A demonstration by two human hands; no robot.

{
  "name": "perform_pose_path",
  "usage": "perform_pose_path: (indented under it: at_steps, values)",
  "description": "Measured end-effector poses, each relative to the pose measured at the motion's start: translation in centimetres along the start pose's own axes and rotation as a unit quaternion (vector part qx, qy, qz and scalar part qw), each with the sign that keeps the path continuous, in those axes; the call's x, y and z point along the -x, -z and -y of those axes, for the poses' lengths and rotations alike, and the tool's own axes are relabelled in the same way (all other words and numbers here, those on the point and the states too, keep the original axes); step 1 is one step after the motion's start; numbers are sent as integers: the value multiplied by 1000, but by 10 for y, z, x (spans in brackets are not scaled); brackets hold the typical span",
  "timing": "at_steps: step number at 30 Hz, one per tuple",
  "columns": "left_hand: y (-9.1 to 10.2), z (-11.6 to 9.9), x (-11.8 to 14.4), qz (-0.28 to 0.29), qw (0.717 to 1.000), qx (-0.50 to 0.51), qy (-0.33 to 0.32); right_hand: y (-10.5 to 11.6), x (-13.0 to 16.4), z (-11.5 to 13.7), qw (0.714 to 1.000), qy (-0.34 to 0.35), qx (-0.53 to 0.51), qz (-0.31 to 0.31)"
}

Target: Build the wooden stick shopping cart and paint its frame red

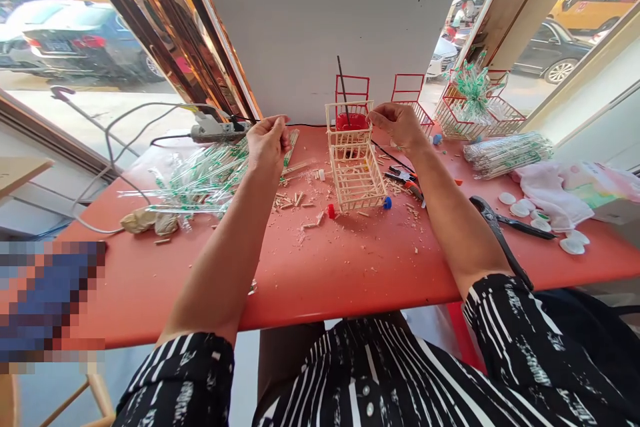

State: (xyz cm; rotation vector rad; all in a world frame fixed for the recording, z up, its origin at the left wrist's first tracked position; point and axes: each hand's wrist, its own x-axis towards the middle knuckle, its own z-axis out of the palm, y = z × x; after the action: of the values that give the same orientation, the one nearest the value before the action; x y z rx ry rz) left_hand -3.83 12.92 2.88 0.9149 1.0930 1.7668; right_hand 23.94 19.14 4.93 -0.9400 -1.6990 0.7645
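We are sitting at the red bench [350, 267], where a small stick-built cart [354, 170] is standing near its far middle, on bottle-cap wheels. Our right hand [397, 123] is touching the cart's upper rim, fingers pinched together. Our left hand [267, 140] is hovering left of the cart, its grip closed on a thin stick [280, 119]. Green-tipped wrappers [200, 180] are lying further left.

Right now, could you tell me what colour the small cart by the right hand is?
The cart is pale cream, like bare wood, with one red and one blue wheel; the head view shows it.
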Motion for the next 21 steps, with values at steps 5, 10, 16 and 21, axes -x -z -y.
perform_pose_path:
  at_steps: [5,10,16,21]
  values:
    - [-16,2,5,63,995,-66,-43,-1,1,2,1000,-6,-3,-6]
    - [-19,7,5,69,984,-141,-84,-1,0,1,1000,-1,-1,0]
    - [-25,13,6,84,964,-213,-132,0,2,1,1000,0,10,-2]
    - [-30,13,10,84,949,-257,-161,0,1,1,1000,-8,8,3]
